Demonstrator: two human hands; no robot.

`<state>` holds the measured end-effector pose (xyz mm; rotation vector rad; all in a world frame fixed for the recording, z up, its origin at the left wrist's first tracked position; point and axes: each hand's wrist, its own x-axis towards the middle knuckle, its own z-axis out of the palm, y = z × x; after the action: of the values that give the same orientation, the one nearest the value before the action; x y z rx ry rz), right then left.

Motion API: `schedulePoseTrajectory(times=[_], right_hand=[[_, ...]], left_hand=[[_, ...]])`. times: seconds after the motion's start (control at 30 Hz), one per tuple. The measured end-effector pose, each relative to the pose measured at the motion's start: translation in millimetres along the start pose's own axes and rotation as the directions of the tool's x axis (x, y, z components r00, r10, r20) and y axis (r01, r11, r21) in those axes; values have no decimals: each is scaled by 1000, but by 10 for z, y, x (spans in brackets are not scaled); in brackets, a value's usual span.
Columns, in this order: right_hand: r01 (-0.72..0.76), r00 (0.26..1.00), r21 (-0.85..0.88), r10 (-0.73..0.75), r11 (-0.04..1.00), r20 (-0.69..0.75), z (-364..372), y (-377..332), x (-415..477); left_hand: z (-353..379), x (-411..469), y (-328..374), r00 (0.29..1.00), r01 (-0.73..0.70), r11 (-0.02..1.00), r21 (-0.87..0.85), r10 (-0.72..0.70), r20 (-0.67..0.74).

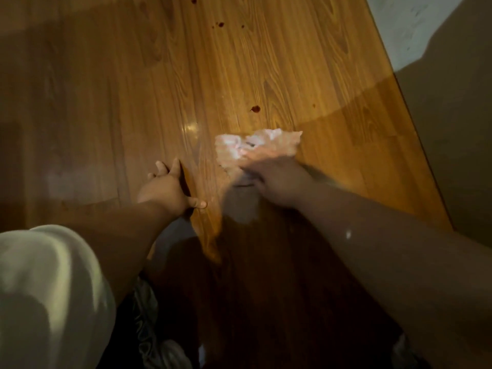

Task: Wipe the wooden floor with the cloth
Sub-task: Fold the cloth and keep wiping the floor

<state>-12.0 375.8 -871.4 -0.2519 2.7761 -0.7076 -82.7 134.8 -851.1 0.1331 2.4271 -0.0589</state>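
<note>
A pale crumpled cloth (239, 147) lies on the wooden floor (239, 75) at the centre of the view. My right hand (277, 179) presses down on its near edge and is blurred by motion, its fingers hidden in the folds. My left hand (167, 187) rests flat on the floor to the left of the cloth, fingers spread, holding nothing. A dark red spot (255, 109) sits on the boards just beyond the cloth. Smaller red drops (219, 24) lie farther away, near the top.
A wall and its baseboard (426, 129) run diagonally along the floor's right side. My pale sleeve (48, 288) fills the lower left corner. Dark shiny fabric (149, 328) lies at the bottom, below my left arm. Shadow covers the floor's left part.
</note>
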Motion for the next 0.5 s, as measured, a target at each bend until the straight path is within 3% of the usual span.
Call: schedulePoseTrajectory(times=[0.03, 0.1, 0.17, 0.23, 0.27, 0.3, 0.33, 0.37, 0.4, 0.43, 0.5], right_hand=[[-37, 997, 42, 40, 998, -60, -92, 169, -57], [-281, 926, 54, 286, 958, -247, -296, 585, -201], [-609, 720, 92, 598, 788, -352, -362, 874, -184], [-805, 513, 156, 803, 573, -303, -312, 735, -39], [-811, 533, 133, 813, 570, -236, -265, 556, 38], [-738, 660, 47, 735, 673, -157, -184, 364, 122], [-568, 822, -35, 564, 823, -81, -46, 144, 179], [-346, 938, -104, 348, 933, 0, 88, -93, 186], [-132, 988, -123, 140, 984, 63, 201, -280, 176], [14, 992, -125, 2, 992, 127, 249, -382, 162], [155, 975, -122, -132, 980, 181, 198, -285, 207]], left_hand=[[5, 0, -7, 1000, -4, 1000, -8, 4, -1], [19, -6, -22, 1000, -10, 1000, -24, 10, -5], [27, -19, -37, 1000, -19, 1000, -21, 19, -21], [26, -32, -41, 999, -24, 1000, -8, 24, -24], [25, -34, -35, 1000, -22, 1000, -6, 22, -18], [15, -32, -29, 1000, -18, 1000, -7, 17, -13], [11, -33, -16, 1000, -13, 1000, -9, 13, -8], [0, -31, -9, 1000, -10, 1000, -7, 10, -4], [-7, -24, -1, 1000, -10, 1000, -3, 10, 0], [-12, -19, 10, 1000, -10, 1000, 2, 10, 6], [-10, -15, 15, 1000, -10, 1000, 7, 10, 11]])
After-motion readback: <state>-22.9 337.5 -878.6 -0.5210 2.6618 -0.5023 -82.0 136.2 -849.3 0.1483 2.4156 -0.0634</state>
